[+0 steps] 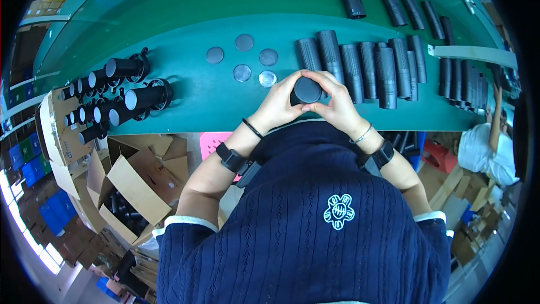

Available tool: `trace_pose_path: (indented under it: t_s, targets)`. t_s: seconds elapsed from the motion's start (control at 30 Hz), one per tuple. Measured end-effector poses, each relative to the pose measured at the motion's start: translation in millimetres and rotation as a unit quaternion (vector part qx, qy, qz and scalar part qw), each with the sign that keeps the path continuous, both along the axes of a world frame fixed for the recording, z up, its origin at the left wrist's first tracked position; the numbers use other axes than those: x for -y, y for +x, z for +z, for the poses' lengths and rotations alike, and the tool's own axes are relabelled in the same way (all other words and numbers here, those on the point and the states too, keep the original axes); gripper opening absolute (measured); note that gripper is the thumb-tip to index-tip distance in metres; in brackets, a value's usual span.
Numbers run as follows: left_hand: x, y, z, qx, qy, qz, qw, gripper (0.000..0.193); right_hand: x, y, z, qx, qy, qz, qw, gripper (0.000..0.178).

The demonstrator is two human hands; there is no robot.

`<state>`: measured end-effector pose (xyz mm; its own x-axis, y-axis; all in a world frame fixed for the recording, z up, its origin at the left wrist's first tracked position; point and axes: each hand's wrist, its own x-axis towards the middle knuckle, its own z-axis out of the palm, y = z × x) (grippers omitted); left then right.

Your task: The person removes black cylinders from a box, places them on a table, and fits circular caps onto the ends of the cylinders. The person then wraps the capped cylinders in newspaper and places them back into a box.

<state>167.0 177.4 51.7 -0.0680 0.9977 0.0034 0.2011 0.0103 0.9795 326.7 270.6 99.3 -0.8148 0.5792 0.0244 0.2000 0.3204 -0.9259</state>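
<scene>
Close in front of my body, at the near edge of the table, both hands grip a black tube (307, 90) from its two sides. Its round, flat dark end faces up, and its lower part is hidden. My left hand (279, 103) curls around one side, thumb toward me, while my right hand (341, 110) wraps the other. Beyond my left hand several round dark discs (244, 43) lie flat, two of them shinier. Right of my hands several black textured tubes (352, 72) lie side by side.
The green table (185, 79) carries black cylinders with round rings (143, 98) at left. More black tubes (391, 4) lie on the green strip behind. Below left are open cardboard boxes (138, 183), one with black parts. A pink stool (211, 143) stands under the edge; another person (486, 149) is far right.
</scene>
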Motion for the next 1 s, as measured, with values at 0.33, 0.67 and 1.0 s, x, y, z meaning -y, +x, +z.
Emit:
trace_pose_path:
  t_s: [0.33,0.67,1.0]
  targets:
    - [7.2,-0.1,0.3,-0.038,0.014,0.03,0.999,0.07,1.3,-2.4,-6.5,-0.009,-0.014,0.008,1.0,0.068]
    - [13.2,-7.8,3.1,0.033,-0.001,0.031,0.999,0.064,-0.5,3.7,-10.9,-0.047,-0.238,0.062,0.968,0.071]
    - [12.9,-2.7,2.1,0.246,-0.072,0.0,0.967,0.052,3.4,-1.9,-27.1,-0.089,-0.328,-0.025,0.94,0.042]
